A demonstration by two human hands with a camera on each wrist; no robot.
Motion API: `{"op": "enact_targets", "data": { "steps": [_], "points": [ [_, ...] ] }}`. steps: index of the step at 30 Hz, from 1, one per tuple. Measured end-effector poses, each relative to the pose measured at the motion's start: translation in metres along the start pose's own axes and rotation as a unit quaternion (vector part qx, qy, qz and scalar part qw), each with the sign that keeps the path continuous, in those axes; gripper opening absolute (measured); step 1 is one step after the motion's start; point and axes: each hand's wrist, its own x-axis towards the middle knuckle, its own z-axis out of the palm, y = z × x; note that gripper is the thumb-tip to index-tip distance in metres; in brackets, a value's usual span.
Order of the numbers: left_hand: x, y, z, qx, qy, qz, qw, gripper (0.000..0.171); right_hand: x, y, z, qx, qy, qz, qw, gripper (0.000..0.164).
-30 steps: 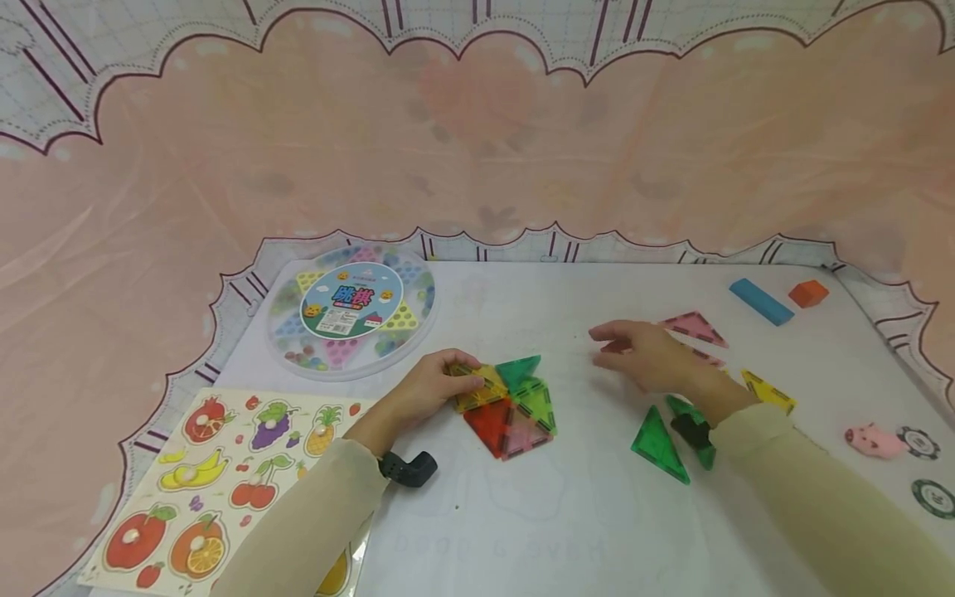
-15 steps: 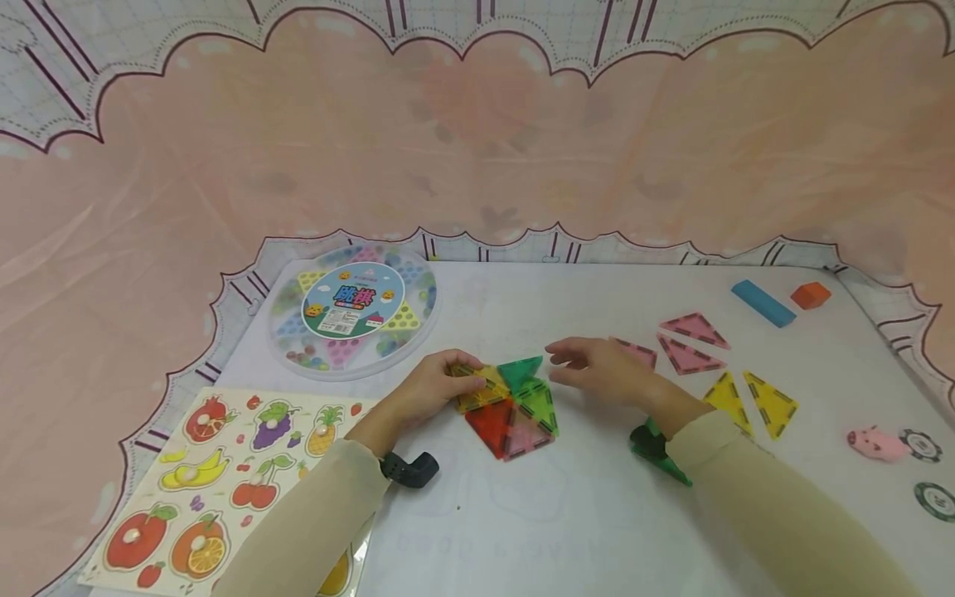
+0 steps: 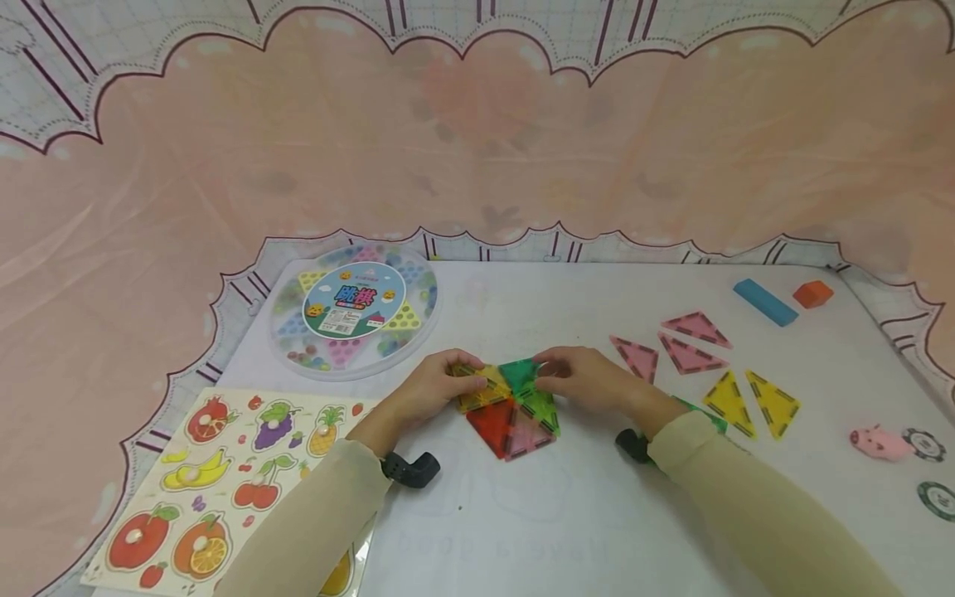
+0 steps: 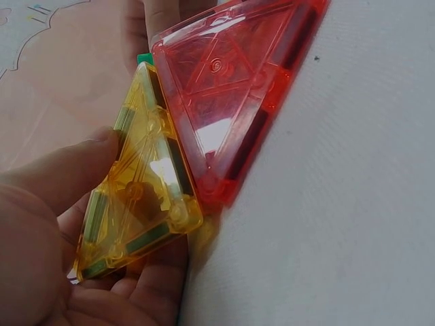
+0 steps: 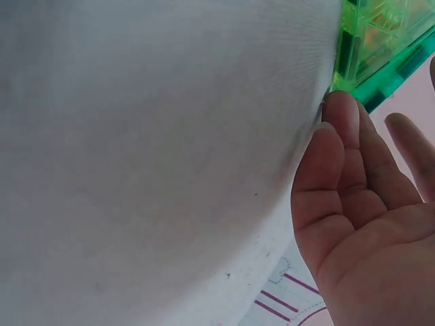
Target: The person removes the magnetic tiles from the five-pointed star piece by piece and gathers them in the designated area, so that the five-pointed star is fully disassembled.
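In the head view, translucent triangular magnetic tiles meet in a fan on the white table. My left hand (image 3: 433, 385) holds the yellow magnetic tile (image 4: 136, 183) at the fan's left, thumb on one side and fingers beneath. Beside it are a red magnetic tile (image 3: 489, 427) and a pink magnetic tile (image 3: 527, 434). My right hand (image 3: 585, 380) pinches the right corner of the dark green magnetic tile (image 3: 518, 373) at the top. Just below that lies a light green magnetic tile (image 3: 543, 408). The right wrist view shows fingertips against the green tiles' edge.
Right of the fan lie several loose tiles, pink (image 3: 694, 352) and yellow (image 3: 773, 404); green ones are partly under my right forearm. A blue block (image 3: 766, 302), an orange block (image 3: 812, 293) and a pink pig (image 3: 880, 442) lie farther right. Left are a round game box (image 3: 353, 311) and a fruit board (image 3: 246, 444).
My right hand has moved left from beside the loose pink tiles to the fan and now pinches the dark green magnetic tile. My left hand has stayed on the yellow one.
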Motion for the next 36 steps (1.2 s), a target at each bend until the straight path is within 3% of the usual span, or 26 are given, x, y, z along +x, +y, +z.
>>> {"op": "enact_targets", "data": {
  "steps": [6, 23, 36],
  "points": [
    [0.000, 0.000, 0.001, 0.007, 0.001, 0.002, 1.0000, 0.031, 0.004, -0.001, 0.004, 0.002, 0.007, 0.015, 1.000, 0.043],
    [0.001, -0.001, 0.000, -0.002, 0.001, -0.001, 1.0000, 0.031, 0.007, -0.010, 0.006, 0.045, 0.022, -0.001, 0.999, 0.049],
    [0.000, 0.001, 0.001, 0.009, 0.001, 0.005, 0.9999, 0.031, 0.019, -0.019, 0.013, 0.039, 0.036, -0.020, 0.998, 0.048]
  ]
}}
